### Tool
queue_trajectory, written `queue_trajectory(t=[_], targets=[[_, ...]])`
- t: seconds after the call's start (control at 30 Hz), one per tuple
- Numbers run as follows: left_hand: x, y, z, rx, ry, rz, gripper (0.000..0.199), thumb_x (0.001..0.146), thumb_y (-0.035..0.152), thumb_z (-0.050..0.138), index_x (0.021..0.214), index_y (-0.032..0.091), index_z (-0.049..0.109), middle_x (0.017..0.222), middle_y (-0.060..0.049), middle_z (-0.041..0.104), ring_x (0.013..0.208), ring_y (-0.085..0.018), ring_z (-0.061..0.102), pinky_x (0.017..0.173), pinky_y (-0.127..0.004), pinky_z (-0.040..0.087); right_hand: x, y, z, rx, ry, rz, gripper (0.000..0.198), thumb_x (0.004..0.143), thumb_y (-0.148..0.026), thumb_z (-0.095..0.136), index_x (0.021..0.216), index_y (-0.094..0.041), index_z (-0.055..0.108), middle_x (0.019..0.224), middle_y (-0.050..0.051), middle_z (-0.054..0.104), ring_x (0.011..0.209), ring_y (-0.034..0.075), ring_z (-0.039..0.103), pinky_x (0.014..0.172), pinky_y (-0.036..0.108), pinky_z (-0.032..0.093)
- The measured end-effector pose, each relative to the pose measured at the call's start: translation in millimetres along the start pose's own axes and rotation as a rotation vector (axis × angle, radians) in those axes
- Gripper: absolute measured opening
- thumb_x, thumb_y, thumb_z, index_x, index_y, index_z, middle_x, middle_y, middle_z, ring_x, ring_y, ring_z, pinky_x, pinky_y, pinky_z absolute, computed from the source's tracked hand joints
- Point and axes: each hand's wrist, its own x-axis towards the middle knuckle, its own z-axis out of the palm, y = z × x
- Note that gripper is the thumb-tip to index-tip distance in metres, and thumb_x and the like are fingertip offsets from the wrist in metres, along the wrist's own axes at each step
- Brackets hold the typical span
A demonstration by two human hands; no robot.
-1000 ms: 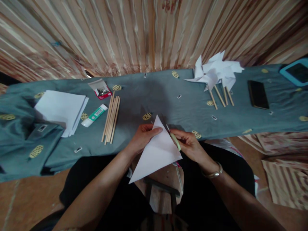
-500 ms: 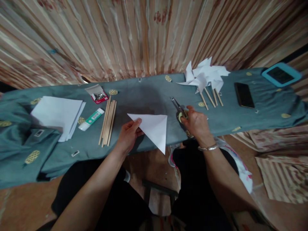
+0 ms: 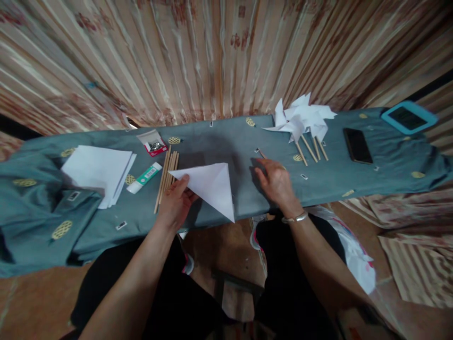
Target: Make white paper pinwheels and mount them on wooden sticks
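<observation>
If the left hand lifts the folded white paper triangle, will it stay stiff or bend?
The folded white paper triangle looks thin, so probably light and floppy. Its tip overhangs the table edge without drooping, so the fold likely stiffens it somewhat.

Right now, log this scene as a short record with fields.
Left hand: the left hand pinches the folded white paper triangle by its left corner
Right hand: the right hand rests on the teal cloth, palm down over scissors, grip unclear
Beside left hand: wooden sticks, glue stick, stack of white paper
Far right: paper pinwheels, black phone
</observation>
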Motion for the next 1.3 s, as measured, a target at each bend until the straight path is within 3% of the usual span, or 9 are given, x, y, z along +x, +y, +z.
queue_trajectory(t=[0.07, 0.17, 0.27, 0.43, 0.57, 0.73, 0.83, 1.13, 1.3], targets=[[2.2, 7.0, -2.4, -0.074, 0.056, 0.032, 0.005, 0.087, 0.018, 0.064, 0.086, 0.016, 0.068, 0.076, -0.001, 0.075, 0.069, -0.013, 0.072, 0.066, -0.020, 0.059, -1.1, -21.0, 12.0, 0.091, -0.027, -0.095, 0.040, 0.097, -0.030, 0.053, 0.135, -0.019, 0.057, 0.134, 0.009, 0.065, 0.125, 0.021, 0.059, 0.107, 0.036, 0.046], [4.4, 14.0, -4.0, -0.144, 0.105, 0.037, 0.013, 0.092, 0.016, 0.055, 0.090, 0.016, 0.068, 0.074, 0.000, 0.075, 0.065, -0.011, 0.070, 0.060, -0.018, 0.057, -4.3, -51.2, 24.3, 0.223, -0.130, -0.213, 0.052, 0.091, -0.035, 0.063, 0.138, -0.014, 0.053, 0.138, 0.014, 0.061, 0.127, 0.027, 0.057, 0.106, 0.039, 0.047], [5.7, 13.4, -4.3, -0.139, 0.095, -0.009, 0.016, 0.093, 0.016, 0.053, 0.090, 0.017, 0.068, 0.074, 0.000, 0.075, 0.064, -0.011, 0.069, 0.060, -0.019, 0.057, -6.3, -66.7, 26.8, 0.188, -0.200, -0.256, 0.040, 0.092, -0.025, 0.061, 0.131, -0.012, 0.058, 0.123, 0.013, 0.069, 0.113, 0.026, 0.063, 0.098, 0.035, 0.050], [7.7, 2.2, -4.3, -0.100, 0.016, -0.015, 0.008, 0.084, 0.009, 0.062, 0.086, 0.014, 0.068, 0.075, -0.001, 0.074, 0.065, -0.011, 0.069, 0.061, -0.019, 0.056, 3.2, -41.5, 19.6, 0.092, -0.189, -0.170, 0.032, 0.095, -0.009, 0.041, 0.114, -0.012, 0.067, 0.099, 0.016, 0.073, 0.095, 0.027, 0.066, 0.086, 0.039, 0.052], [8.0, -4.6, -1.0, -0.111, -0.029, -0.013, 0.010, 0.081, 0.008, 0.063, 0.087, 0.014, 0.069, 0.075, 0.000, 0.074, 0.064, -0.011, 0.067, 0.063, -0.019, 0.056, 7.6, -11.5, 8.3, 0.115, 0.041, 0.012, 0.029, 0.093, -0.014, 0.047, 0.111, -0.011, 0.070, 0.108, 0.019, 0.072, 0.104, 0.031, 0.065, 0.096, 0.046, 0.048], [8.7, -14.5, 6.9, -0.073, -0.079, -0.022, 0.011, 0.082, 0.012, 0.063, 0.090, 0.015, 0.070, 0.079, -0.002, 0.073, 0.070, -0.013, 0.067, 0.078, -0.026, 0.056, -10.6, -27.1, 7.2, 1.002, -0.093, 0.003, 0.041, 0.092, -0.049, 0.057, 0.120, -0.020, 0.065, 0.104, 0.008, 0.075, 0.087, 0.020, 0.070, 0.075, 0.034, 0.056], [8.1, -21.2, 12.2, -0.035, -0.135, -0.017, 0.012, 0.081, 0.018, 0.067, 0.092, 0.015, 0.069, 0.083, -0.003, 0.072, 0.076, -0.016, 0.067, 0.082, -0.029, 0.055, -16.8, -42.4, 14.4, 1.182, -0.178, 0.043, 0.049, 0.081, -0.050, 0.071, 0.120, -0.021, 0.065, 0.084, 0.003, 0.073, 0.069, 0.015, 0.066, 0.061, 0.028, 0.053], [-0.7, -11.8, 22.6, 0.005, -0.144, -0.006, 0.050, 0.079, 0.061, 0.067, 0.114, 0.027, 0.055, 0.133, -0.010, 0.061, 0.129, -0.027, 0.054, 0.103, -0.044, 0.045, -13.0, -41.8, 6.5, 0.563, 0.153, -0.101, 0.038, 0.087, -0.033, 0.060, 0.123, -0.021, 0.064, 0.104, 0.006, 0.075, 0.071, 0.017, 0.068, 0.076, 0.035, 0.057], [-3.3, -6.0, 28.0, 0.028, -0.190, -0.005, 0.037, 0.076, 0.052, 0.071, 0.097, 0.024, 0.061, 0.103, -0.005, 0.070, 0.108, -0.027, 0.066, 0.092, -0.038, 0.053, -24.5, -64.3, 0.4, 0.380, 0.129, -0.263, 0.041, 0.096, -0.037, 0.049, 0.133, -0.021, 0.058, 0.114, 0.010, 0.073, 0.091, 0.024, 0.069, 0.087, 0.040, 0.057]])
